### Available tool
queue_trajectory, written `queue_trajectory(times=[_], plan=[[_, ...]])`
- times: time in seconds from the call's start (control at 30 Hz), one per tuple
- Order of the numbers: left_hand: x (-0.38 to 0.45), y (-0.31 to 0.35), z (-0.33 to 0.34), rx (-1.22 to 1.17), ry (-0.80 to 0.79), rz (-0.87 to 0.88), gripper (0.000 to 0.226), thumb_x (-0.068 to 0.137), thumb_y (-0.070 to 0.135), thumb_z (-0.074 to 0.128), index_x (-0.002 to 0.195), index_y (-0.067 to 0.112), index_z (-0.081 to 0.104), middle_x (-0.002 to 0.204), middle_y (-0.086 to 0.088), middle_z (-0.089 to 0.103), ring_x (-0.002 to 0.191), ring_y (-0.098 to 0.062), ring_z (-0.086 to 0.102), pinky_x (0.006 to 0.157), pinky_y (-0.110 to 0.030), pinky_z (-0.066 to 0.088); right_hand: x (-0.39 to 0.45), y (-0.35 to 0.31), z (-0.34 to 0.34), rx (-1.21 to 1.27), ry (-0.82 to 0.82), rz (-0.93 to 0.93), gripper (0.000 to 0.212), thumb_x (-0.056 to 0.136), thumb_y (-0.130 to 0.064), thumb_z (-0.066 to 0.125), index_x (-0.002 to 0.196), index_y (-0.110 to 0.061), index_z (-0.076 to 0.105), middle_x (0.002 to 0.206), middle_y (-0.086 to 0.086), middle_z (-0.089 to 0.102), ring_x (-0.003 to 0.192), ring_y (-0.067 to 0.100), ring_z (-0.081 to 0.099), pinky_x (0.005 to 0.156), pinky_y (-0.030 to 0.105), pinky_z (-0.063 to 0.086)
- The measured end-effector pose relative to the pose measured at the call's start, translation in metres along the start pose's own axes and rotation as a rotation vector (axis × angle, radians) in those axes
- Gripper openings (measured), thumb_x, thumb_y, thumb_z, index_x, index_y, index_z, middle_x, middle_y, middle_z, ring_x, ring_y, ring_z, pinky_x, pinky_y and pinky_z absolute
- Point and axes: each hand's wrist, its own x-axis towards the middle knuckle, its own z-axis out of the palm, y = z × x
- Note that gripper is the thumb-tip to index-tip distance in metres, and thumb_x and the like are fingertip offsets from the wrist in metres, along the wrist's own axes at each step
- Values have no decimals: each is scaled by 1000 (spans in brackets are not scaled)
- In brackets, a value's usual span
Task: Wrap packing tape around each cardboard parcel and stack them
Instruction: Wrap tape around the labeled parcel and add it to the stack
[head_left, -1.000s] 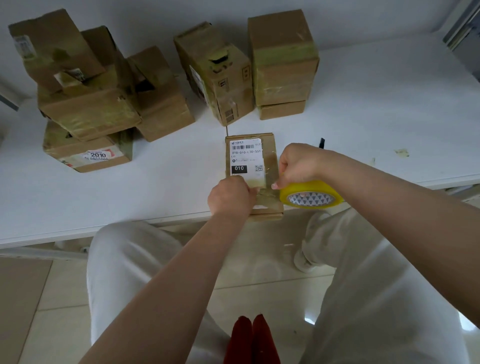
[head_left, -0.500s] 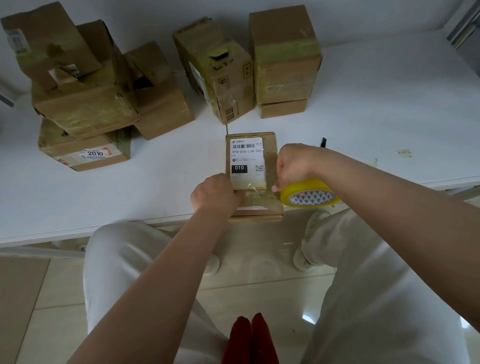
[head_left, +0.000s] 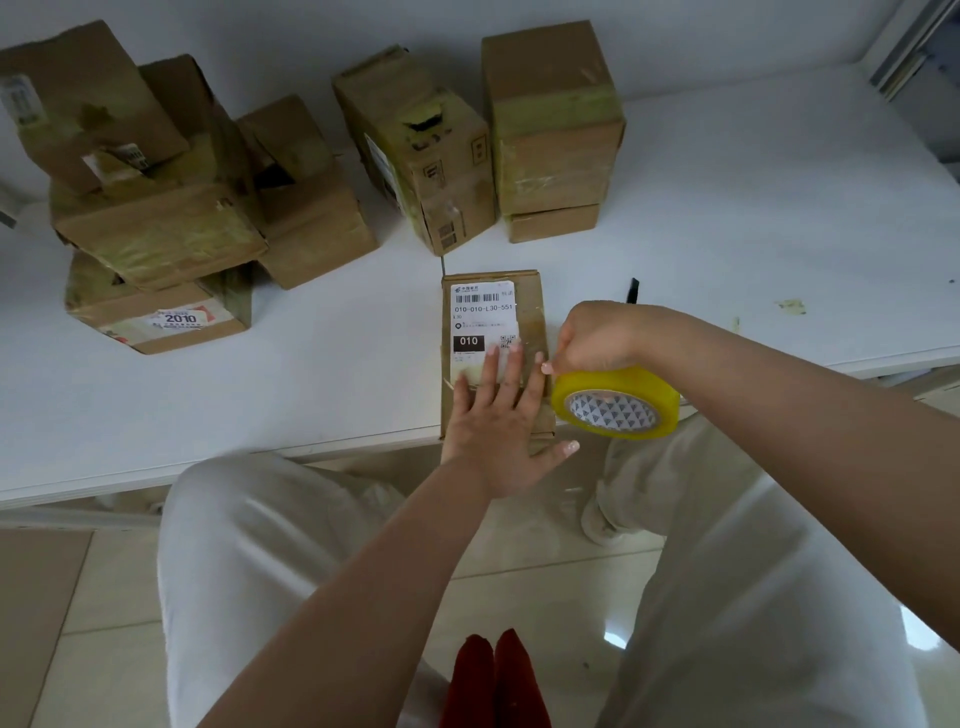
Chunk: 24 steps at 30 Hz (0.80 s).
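A small flat cardboard parcel (head_left: 527, 312) with a white shipping label marked 010 lies at the table's front edge. My left hand (head_left: 501, 415) lies flat on its near half, fingers straight and spread, pressing on the taped top. Just right of the parcel, my right hand (head_left: 597, 338) grips a yellow roll of packing tape (head_left: 615, 408), thumb at the parcel's right edge. A short stretch of tape runs from the roll onto the parcel.
Taped parcels stand along the wall: a leaning pile at the left (head_left: 156, 208), one tilted box (head_left: 421, 145), and a two-box stack (head_left: 550, 124). A black object (head_left: 632, 291) lies behind my right wrist. The white table (head_left: 779, 208) extends right. My legs are below the edge.
My left hand went from a curled grip at the parcel's near-left corner to lying flat with spread fingers on top of the parcel. The right hand and roll stayed in place.
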Motion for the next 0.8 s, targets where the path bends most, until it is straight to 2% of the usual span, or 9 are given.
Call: queue_trajectory(times=[0.1,0.23,0.37,0.53,0.6,0.63,0.7,0.73,0.8], plan=[[-1,1,-3,15,-32,-32,100,82,83,20,148,26,-30,149,-6,-44,140,-31,-37,115,-56,-10,5,-3,7,-15,36,27,35,88,-42,60,105,-13,67,98,4,65,92,21,60,80,33,51],[-1,1,-8,39,-80,-31,105,80,85,24,146,27,-32,147,-7,-45,140,-32,-36,116,-56,-8,5,-7,10,-113,94,85,18,89,-31,52,79,-17,56,83,0,57,72,15,52,58,27,36],[1,-1,-9,33,-100,-27,107,79,85,26,146,26,-34,152,-8,-41,141,-31,-35,117,-56,-6,-1,12,15,-175,73,133,14,88,-26,49,83,-17,58,86,0,59,74,18,55,63,29,39],[0,-4,-22,-73,-140,-19,92,88,75,29,150,33,-23,156,0,-34,143,-23,-31,116,-55,-8,-4,31,16,-21,95,69,33,86,-46,56,106,-23,69,108,-4,66,100,22,61,84,35,50],[4,-10,-31,-161,-75,-5,69,98,59,29,155,35,1,163,3,-11,150,-21,-14,119,-55,-2,-3,37,15,70,79,33,33,87,-45,60,106,-19,70,111,-1,67,102,23,61,92,39,51],[7,-11,-37,-226,25,-6,58,99,51,28,153,33,23,163,1,13,150,-25,5,119,-53,8,-3,40,15,112,66,12,33,88,-42,61,106,-16,70,112,1,67,103,23,61,94,40,51],[19,-7,-53,-392,276,-31,44,98,37,34,130,22,60,135,-5,58,129,-31,47,108,-45,34,-4,45,14,187,42,-28,31,89,-36,63,106,-12,71,113,5,67,104,24,61,95,40,51],[29,-1,-62,-479,353,-54,36,99,31,40,121,18,67,121,-7,66,115,-29,57,101,-39,42,-5,48,14,222,33,-46,30,88,-35,64,106,-12,72,112,6,67,104,23,62,95,39,51],[55,15,-79,-597,371,-63,25,99,19,50,113,15,70,109,-5,70,100,-21,64,89,-28,48,-10,55,10,293,14,-87,29,87,-36,68,103,-13,72,107,4,68,100,21,62,89,35,52]])
